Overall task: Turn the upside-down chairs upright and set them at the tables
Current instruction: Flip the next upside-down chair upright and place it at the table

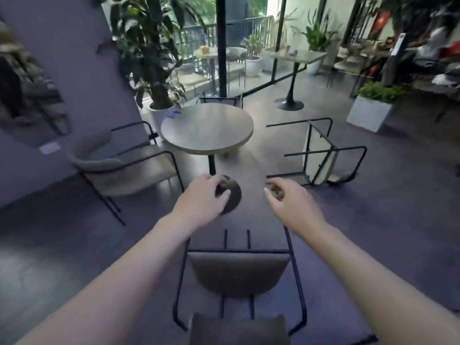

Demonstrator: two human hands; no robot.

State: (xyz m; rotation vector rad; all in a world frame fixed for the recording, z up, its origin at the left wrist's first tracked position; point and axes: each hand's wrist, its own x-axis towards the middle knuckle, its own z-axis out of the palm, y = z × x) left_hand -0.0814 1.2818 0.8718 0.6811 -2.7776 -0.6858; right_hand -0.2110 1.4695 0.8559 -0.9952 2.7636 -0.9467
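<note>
A grey-cushioned, black-framed chair [239, 275] is seen upright directly below both arms. The left hand [201, 195] and right hand [291, 200] are held above it, fingers loosely curled, nothing gripped. Beyond, right of the round table [207, 128], an overturned chair [321, 153] lies sideways.

A dark grey, smooth floor [373, 220] carries everything. At its centre stands a round, pale wood-topped counter [207, 128] on a black pedestal. A grey padded, black-framed chair [119, 168] stands upright at left, another [239, 277] stands near, and a tipped-over chair [321, 153] lies at right.
</note>
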